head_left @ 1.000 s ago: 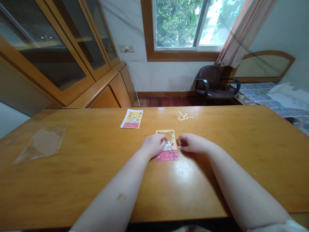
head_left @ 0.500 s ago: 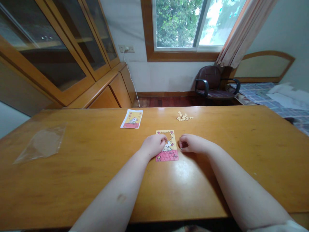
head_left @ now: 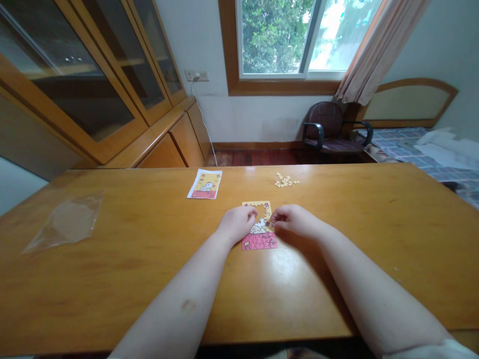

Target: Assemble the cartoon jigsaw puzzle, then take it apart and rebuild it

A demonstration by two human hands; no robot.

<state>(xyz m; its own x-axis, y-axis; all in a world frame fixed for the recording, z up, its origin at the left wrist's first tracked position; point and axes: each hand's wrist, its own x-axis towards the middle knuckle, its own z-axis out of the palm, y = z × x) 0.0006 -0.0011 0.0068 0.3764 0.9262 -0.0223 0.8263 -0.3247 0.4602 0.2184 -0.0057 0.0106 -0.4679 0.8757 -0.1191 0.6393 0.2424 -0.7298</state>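
The bench (head_left: 112, 304) is varnished wood – smooth and glossy, with a bright sheen toward the near edge. The jigsaw puzzle (head_left: 260, 241) and its loose pieces (head_left: 286, 180) look like matt printed cardboard, the printed card (head_left: 204, 184) is smooth paper, and the plastic bag (head_left: 63, 223) near the left edge is thin, clear and crinkled.

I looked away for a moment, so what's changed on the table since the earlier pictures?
The right hand moved left, from beside the jigsaw puzzle to over its unfinished upper part, fingertips pinched. The left hand stayed at the puzzle's left side; the loose pieces, picture card and plastic bag stayed put.
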